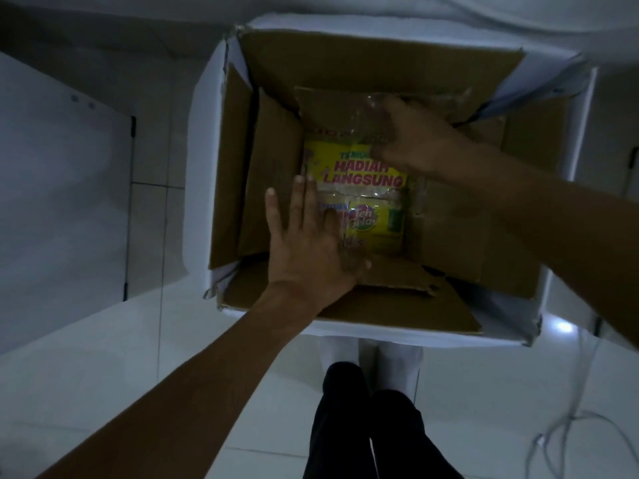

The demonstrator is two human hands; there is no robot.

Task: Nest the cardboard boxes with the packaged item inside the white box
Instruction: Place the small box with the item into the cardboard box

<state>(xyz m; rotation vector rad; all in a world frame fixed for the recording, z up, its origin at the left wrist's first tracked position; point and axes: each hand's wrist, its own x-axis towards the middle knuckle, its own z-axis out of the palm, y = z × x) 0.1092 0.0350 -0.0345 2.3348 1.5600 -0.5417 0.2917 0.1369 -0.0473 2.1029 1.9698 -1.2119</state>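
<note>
A large white box [408,331] stands open on the floor, with brown cardboard boxes [377,60] nested inside it, flaps up. At the centre lies a clear-wrapped yellow packaged item [366,188] with pink lettering. My left hand [307,243] rests flat on the package's left side and on the inner box flap, fingers spread. My right hand [411,136] reaches in from the right and presses on the package's clear plastic top; its fingertips are hard to make out.
The box sits on a pale tiled floor [173,357]. A white panel [62,209] leans at the left. White cables [567,420] trail over the floor at the lower right. My dark-trousered legs [366,426] are below the box.
</note>
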